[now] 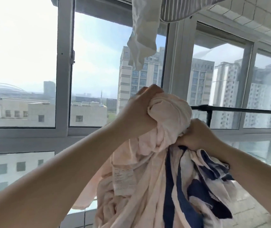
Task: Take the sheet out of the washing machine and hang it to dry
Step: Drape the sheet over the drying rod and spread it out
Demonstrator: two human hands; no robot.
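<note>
Pink cotton, bunched and twisted, fills both fists: the left hand (141,107) clamps the top knot of the sheet (148,186), the right hand (197,137) grips a fold just below, and the rest hangs down before the window (97,71). Removal looks done; hanging is in hand. Next, I judge, the bundle must be shaken open and lifted toward the laundry (141,38) overhead.

Two bare forearms and hands are seen.
No sleeve is worn on the left hand (138,109) side or the right hand (197,135) side.
</note>
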